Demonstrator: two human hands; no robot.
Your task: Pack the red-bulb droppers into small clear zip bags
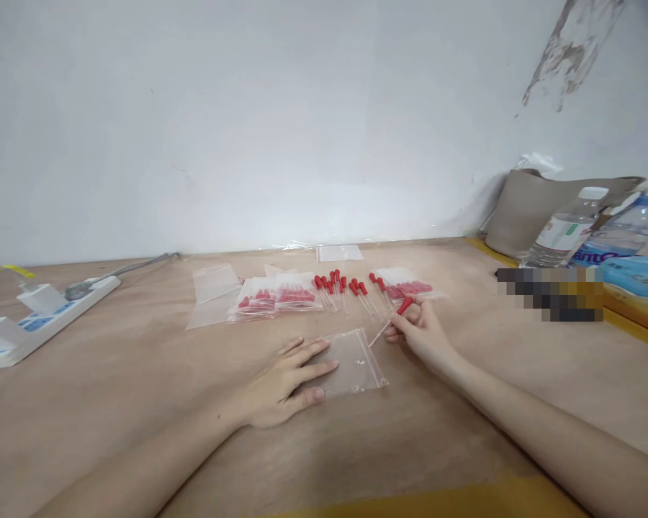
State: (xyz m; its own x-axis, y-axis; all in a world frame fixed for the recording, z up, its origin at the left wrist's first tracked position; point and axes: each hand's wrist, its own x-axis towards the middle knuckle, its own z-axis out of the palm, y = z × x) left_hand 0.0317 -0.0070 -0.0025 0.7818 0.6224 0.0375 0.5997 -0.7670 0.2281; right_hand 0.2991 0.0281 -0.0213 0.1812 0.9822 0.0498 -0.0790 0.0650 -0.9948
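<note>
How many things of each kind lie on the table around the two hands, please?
Dropper held in the right hand: 1
Loose red-bulb droppers: about 12
Filled bags of droppers: 3
Empty clear bags, one under the left hand: 3
Water bottles: 2
Power strip: 1
Total: about 22

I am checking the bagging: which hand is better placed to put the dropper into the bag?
Probably the right hand: it holds the dropper at the bag, which the left hand pins.
</note>
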